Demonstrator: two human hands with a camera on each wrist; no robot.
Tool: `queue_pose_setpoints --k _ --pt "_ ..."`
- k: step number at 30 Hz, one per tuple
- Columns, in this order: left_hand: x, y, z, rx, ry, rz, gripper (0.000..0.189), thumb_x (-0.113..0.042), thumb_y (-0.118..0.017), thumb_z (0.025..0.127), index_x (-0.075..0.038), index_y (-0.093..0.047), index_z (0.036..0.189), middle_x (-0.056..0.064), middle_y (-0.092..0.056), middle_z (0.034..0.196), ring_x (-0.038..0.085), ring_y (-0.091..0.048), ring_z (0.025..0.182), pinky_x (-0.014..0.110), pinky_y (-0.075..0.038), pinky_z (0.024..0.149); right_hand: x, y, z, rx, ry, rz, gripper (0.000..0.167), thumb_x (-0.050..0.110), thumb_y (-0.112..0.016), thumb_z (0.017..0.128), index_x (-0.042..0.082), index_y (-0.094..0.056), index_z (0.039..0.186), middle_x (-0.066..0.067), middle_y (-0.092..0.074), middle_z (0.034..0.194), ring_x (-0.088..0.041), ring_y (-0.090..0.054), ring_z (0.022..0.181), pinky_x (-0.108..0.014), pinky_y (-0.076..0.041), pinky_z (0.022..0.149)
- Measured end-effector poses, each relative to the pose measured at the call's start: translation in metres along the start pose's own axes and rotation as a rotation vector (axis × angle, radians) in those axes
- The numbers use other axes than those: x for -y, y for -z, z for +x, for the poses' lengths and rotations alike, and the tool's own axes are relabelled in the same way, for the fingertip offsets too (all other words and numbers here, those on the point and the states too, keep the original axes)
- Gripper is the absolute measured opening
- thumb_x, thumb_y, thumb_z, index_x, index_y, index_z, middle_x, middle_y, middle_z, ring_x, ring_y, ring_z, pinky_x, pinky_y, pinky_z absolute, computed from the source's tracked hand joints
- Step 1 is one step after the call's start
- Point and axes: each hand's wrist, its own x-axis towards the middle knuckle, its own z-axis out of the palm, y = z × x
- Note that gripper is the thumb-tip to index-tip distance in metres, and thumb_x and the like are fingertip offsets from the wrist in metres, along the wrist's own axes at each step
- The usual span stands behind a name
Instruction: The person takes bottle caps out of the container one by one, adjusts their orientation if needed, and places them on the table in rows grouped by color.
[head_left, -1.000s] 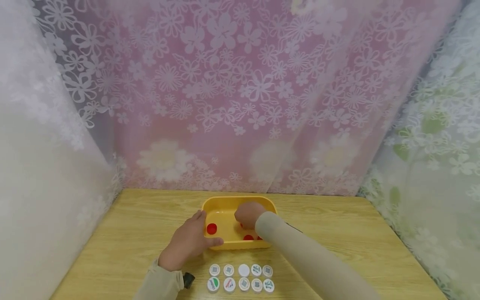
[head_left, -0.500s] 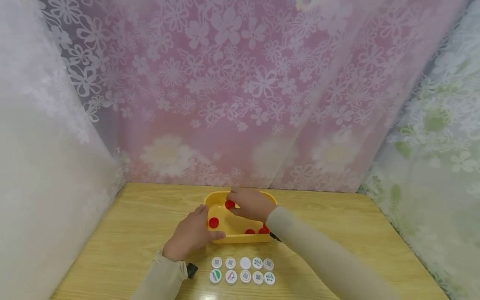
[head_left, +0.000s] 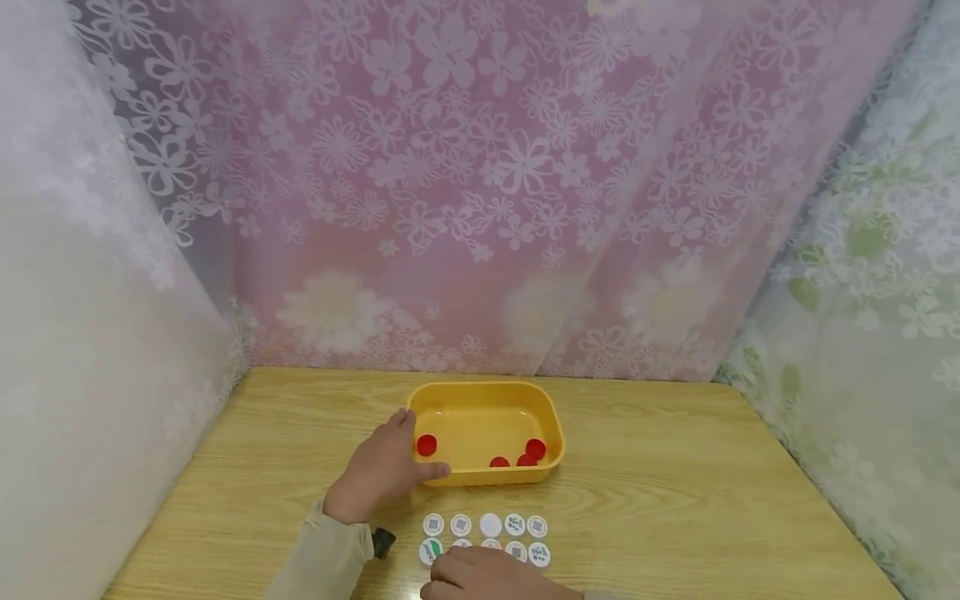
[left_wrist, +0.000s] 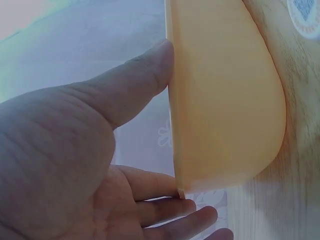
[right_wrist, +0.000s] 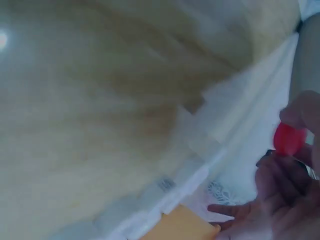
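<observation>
My left hand (head_left: 381, 467) lies against the near left corner of a yellow plastic tray (head_left: 480, 429). Its thumb (left_wrist: 162, 60) touches the front rim, and the mostly straight fingers meet the side rim. Near the bottom edge of the head view, my right hand (head_left: 491, 575) hovers over the lower row of printed white caps (head_left: 538, 554), covering part of it. Between its thumb and fingers it pinches a red bottle cap (right_wrist: 288, 139), visible in the right wrist view. Inside the tray, one red cap (head_left: 426, 445) lies at the left and several more red caps (head_left: 527, 459) at the right.
White round caps form two rows in front of the tray; the upper row (head_left: 491, 525) shows whole. All stands on a wood-grain table (head_left: 652, 483), with floral curtains (head_left: 480, 250) behind and at both sides.
My right hand has lifted a red cap out of the tray and come back toward the front, over the white caps. The left hand has stayed at the tray's corner.
</observation>
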Motion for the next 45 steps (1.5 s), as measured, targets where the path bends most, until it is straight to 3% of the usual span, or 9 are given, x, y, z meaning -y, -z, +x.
queue_pose_setpoints --k 1,6,14,24,33,39,43,45 --pt "0.000 0.000 0.000 0.000 0.001 -0.001 0.109 -0.059 -0.080 0.084 0.003 -0.032 0.160 0.024 -0.031 0.165 0.048 -0.038 0.145 0.059 -0.048 0.104 0.000 -0.006 -0.001 0.002 0.043 -0.064 0.027 0.042 -0.051 0.109 0.021 -0.063 0.123 0.013 -0.062 0.111 0.006 -0.055 0.096 -0.005 -0.041 0.088" --pt "0.001 0.000 0.000 -0.009 0.000 -0.007 0.109 -0.059 -0.080 0.084 0.004 -0.032 0.159 0.025 -0.032 0.164 0.048 -0.039 0.145 0.060 -0.046 0.106 -0.005 -0.020 0.004 0.092 -0.010 -0.031 0.024 0.045 -0.055 0.107 0.026 -0.066 0.116 0.019 -0.060 0.098 0.010 -0.047 0.082 -0.003 -0.037 0.077" --pt "0.000 0.001 0.000 -0.019 -0.004 0.003 0.108 -0.058 -0.081 0.083 0.005 -0.034 0.158 0.026 -0.036 0.161 0.047 -0.044 0.141 0.059 -0.046 0.106 -0.005 -0.024 0.007 -0.011 0.044 -0.082 0.022 0.040 -0.059 0.106 0.026 -0.074 0.115 0.016 -0.063 0.099 0.009 -0.048 0.084 -0.001 -0.035 0.075" --pt "-0.001 0.004 0.001 -0.018 -0.002 0.014 0.107 -0.058 -0.081 0.084 0.004 -0.034 0.158 0.025 -0.035 0.162 0.048 -0.043 0.142 0.058 -0.049 0.103 -0.001 -0.012 0.014 0.076 -0.068 -0.103 0.026 0.051 -0.060 0.102 0.031 -0.074 0.109 0.020 -0.058 0.092 0.006 -0.043 0.079 -0.005 -0.037 0.072" --pt "-0.002 0.006 0.002 -0.006 -0.010 0.021 0.109 -0.061 -0.079 0.084 0.003 -0.033 0.159 0.025 -0.034 0.163 0.048 -0.043 0.141 0.057 -0.051 0.100 -0.004 -0.014 0.013 0.045 -0.023 -0.173 0.025 0.048 -0.056 0.105 0.028 -0.071 0.107 0.019 -0.058 0.092 0.005 -0.044 0.078 -0.005 -0.037 0.071" --pt "0.000 0.006 0.002 0.013 -0.014 -0.018 0.110 -0.061 -0.080 0.083 0.003 -0.032 0.160 0.023 -0.033 0.164 0.046 -0.041 0.144 0.059 -0.045 0.108 -0.007 -0.013 0.011 0.055 -0.017 -0.154 0.025 0.048 -0.056 0.105 0.028 -0.071 0.110 0.020 -0.060 0.096 0.007 -0.046 0.082 -0.005 -0.037 0.072" --pt "0.002 0.007 0.001 0.034 -0.007 -0.057 0.105 -0.053 -0.082 0.085 0.003 -0.032 0.159 0.023 -0.032 0.165 0.044 -0.037 0.148 0.059 -0.038 0.115 -0.012 -0.001 0.009 -0.023 -0.044 -0.167 0.013 0.038 -0.064 0.103 0.027 -0.070 0.101 0.018 -0.055 0.088 0.005 -0.042 0.077 -0.006 -0.036 0.069" --pt "0.003 0.007 0.002 0.037 -0.008 -0.068 0.103 -0.050 -0.082 0.085 0.003 -0.033 0.159 0.022 -0.033 0.164 0.043 -0.036 0.148 0.059 -0.035 0.116 -0.020 0.011 0.005 -0.095 -0.108 -0.168 0.007 0.030 -0.068 0.099 0.025 -0.069 0.095 0.017 -0.053 0.085 0.002 -0.042 0.074 -0.007 -0.037 0.068"
